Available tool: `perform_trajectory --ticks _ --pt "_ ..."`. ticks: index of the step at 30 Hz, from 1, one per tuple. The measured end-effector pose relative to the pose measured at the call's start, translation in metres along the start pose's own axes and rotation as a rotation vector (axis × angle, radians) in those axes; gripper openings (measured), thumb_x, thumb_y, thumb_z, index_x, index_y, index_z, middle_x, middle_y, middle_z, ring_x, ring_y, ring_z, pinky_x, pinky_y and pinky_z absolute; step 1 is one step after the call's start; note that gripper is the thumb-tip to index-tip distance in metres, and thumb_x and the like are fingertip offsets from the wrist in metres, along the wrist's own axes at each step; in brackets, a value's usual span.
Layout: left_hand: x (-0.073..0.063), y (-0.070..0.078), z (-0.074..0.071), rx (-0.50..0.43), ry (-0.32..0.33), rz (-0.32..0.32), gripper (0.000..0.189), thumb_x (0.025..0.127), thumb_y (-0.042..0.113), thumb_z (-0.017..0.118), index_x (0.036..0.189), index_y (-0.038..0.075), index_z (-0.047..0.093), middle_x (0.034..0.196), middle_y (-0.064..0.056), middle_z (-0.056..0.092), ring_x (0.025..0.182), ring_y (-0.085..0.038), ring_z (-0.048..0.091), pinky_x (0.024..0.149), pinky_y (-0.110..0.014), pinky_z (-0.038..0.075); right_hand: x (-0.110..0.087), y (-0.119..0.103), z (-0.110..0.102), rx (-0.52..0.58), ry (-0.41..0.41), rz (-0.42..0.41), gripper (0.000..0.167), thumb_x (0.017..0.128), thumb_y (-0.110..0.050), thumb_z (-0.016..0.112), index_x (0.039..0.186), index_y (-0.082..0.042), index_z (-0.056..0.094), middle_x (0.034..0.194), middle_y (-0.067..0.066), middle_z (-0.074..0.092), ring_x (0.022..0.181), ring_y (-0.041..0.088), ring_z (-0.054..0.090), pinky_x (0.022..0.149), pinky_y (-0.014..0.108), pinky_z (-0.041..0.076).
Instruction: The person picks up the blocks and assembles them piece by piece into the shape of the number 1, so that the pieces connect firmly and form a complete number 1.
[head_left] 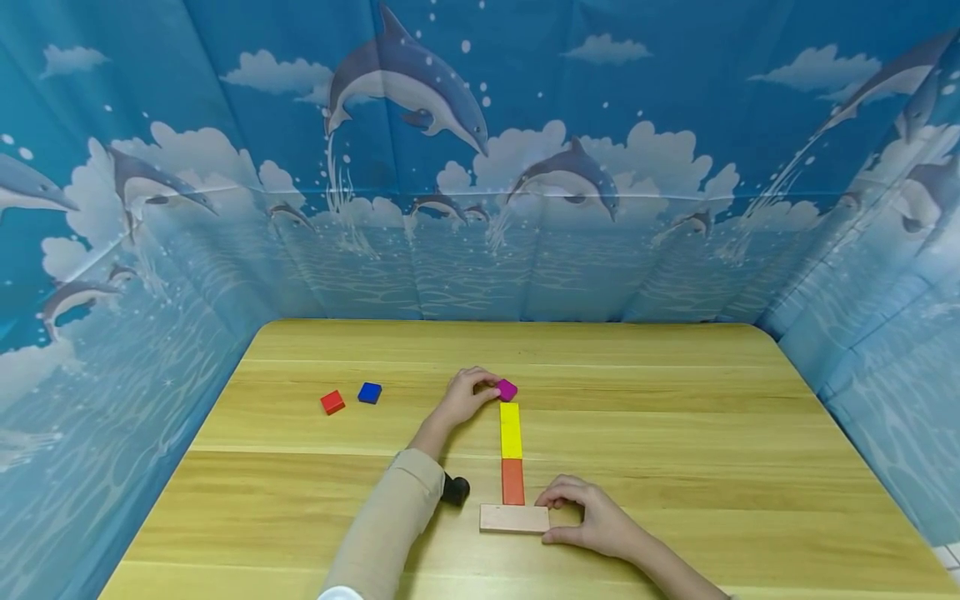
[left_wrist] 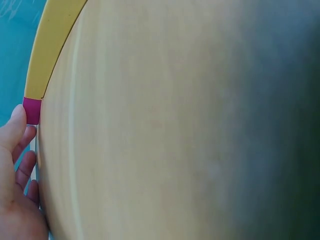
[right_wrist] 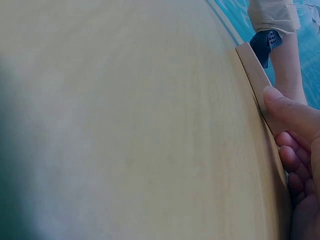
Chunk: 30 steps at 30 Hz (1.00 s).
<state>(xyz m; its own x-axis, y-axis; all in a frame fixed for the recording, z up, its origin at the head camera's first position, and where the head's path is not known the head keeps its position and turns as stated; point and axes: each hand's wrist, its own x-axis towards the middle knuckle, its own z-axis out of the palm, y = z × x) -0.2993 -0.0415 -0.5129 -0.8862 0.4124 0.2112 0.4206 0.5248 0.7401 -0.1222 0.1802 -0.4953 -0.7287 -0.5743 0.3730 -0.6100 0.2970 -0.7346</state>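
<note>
My left hand (head_left: pixel 462 400) pinches a small magenta block (head_left: pixel 507 390) at the far end of a yellow rectangular block (head_left: pixel 511 431). In the left wrist view the magenta block (left_wrist: pixel 32 111) meets the yellow one's end, my thumb on its side. An orange-red block (head_left: pixel 513 482) continues the line toward me. Across its near end lies a plain wooden block (head_left: pixel 514 518), forming an upside-down T. My right hand (head_left: pixel 596 518) holds that wooden block's right end between thumb and fingers, as the right wrist view of the wooden block (right_wrist: pixel 254 75) also shows.
To the left on the wooden table (head_left: pixel 675 417) lie a red block (head_left: pixel 332 402) and a blue block (head_left: pixel 370 392). A black device (head_left: pixel 455 490) sits at the left wrist. Behind the table hangs a blue dolphin-print curtain (head_left: pixel 525 267).
</note>
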Motion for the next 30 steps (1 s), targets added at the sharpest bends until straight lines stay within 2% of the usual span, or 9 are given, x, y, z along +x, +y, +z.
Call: perform_trajectory --ticks 12,16,17,18,20,23,24,26,30 --pt "0.001 -0.001 0.001 0.009 -0.019 0.004 0.024 0.087 0.021 0.062 0.107 0.010 0.066 0.104 -0.001 0.063 0.096 -0.021 0.049 0.092 -0.044 0.030 -0.001 0.001 0.001 -0.002 0.005 -0.013 0.032 0.067 -0.007 0.079 0.094 -0.005 0.063 0.089 0.006 0.061 0.076 0.018 0.054 0.067 0.024 0.047" --pt "0.000 -0.004 0.001 -0.012 -0.019 0.036 0.024 0.087 0.024 0.061 0.107 0.012 0.066 0.102 0.002 0.064 0.095 -0.020 0.049 0.091 -0.046 0.029 -0.001 0.001 0.001 -0.005 0.004 -0.006 0.032 0.067 -0.007 0.079 0.095 -0.005 0.063 0.089 0.005 0.061 0.076 0.017 0.053 0.067 0.024 0.047" --pt "0.001 -0.011 0.004 -0.016 -0.010 0.071 0.026 0.088 0.028 0.060 0.108 0.014 0.066 0.101 0.004 0.063 0.094 -0.017 0.049 0.090 -0.044 0.029 -0.001 0.001 0.001 -0.007 0.004 -0.003 0.032 0.067 -0.008 0.079 0.095 -0.005 0.063 0.089 0.005 0.061 0.076 0.017 0.053 0.067 0.024 0.047" --pt "0.001 -0.012 0.004 -0.015 -0.005 0.084 0.026 0.088 0.030 0.059 0.107 0.015 0.066 0.101 0.005 0.063 0.093 -0.016 0.048 0.090 -0.044 0.029 -0.001 0.001 0.001 -0.009 0.003 0.001 0.032 0.067 -0.008 0.079 0.095 -0.005 0.063 0.089 0.005 0.061 0.076 0.017 0.053 0.067 0.024 0.047" --pt "0.001 -0.012 0.004 -0.022 -0.005 0.091 0.026 0.088 0.032 0.059 0.107 0.015 0.067 0.100 0.006 0.063 0.093 -0.015 0.048 0.090 -0.044 0.029 -0.001 0.000 0.001 -0.011 0.003 0.006 0.032 0.067 -0.008 0.079 0.095 -0.006 0.063 0.090 0.004 0.061 0.076 0.017 0.054 0.067 0.023 0.047" --pt "0.001 -0.011 0.005 -0.006 -0.002 0.075 0.025 0.087 0.030 0.060 0.107 0.015 0.067 0.101 0.005 0.063 0.093 -0.016 0.048 0.089 -0.043 0.029 -0.001 0.000 0.000 -0.011 0.003 0.009 0.032 0.067 -0.008 0.079 0.095 -0.006 0.063 0.090 0.004 0.061 0.076 0.017 0.054 0.067 0.024 0.047" --pt "0.000 -0.004 0.002 -0.003 -0.011 0.037 0.024 0.087 0.026 0.061 0.106 0.013 0.067 0.101 0.003 0.064 0.094 -0.018 0.049 0.089 -0.044 0.030 -0.001 0.000 0.000 -0.010 0.002 0.010 0.032 0.067 -0.008 0.079 0.095 -0.006 0.063 0.090 0.005 0.061 0.076 0.017 0.054 0.067 0.024 0.047" --pt "-0.001 -0.003 0.002 -0.008 -0.011 0.016 0.024 0.087 0.023 0.062 0.107 0.012 0.066 0.102 0.001 0.064 0.096 -0.019 0.049 0.089 -0.042 0.030 -0.001 0.000 0.001 -0.005 0.003 0.003 0.032 0.067 -0.007 0.079 0.095 -0.005 0.063 0.090 0.005 0.061 0.076 0.018 0.053 0.067 0.024 0.047" --pt "-0.002 -0.004 0.001 -0.069 0.009 0.012 0.023 0.087 0.020 0.062 0.107 0.008 0.066 0.103 -0.002 0.064 0.095 -0.020 0.050 0.086 -0.036 0.036 -0.001 0.001 0.001 0.005 0.004 -0.007 0.032 0.067 -0.006 0.079 0.094 -0.005 0.063 0.089 0.006 0.061 0.076 0.018 0.053 0.067 0.024 0.047"
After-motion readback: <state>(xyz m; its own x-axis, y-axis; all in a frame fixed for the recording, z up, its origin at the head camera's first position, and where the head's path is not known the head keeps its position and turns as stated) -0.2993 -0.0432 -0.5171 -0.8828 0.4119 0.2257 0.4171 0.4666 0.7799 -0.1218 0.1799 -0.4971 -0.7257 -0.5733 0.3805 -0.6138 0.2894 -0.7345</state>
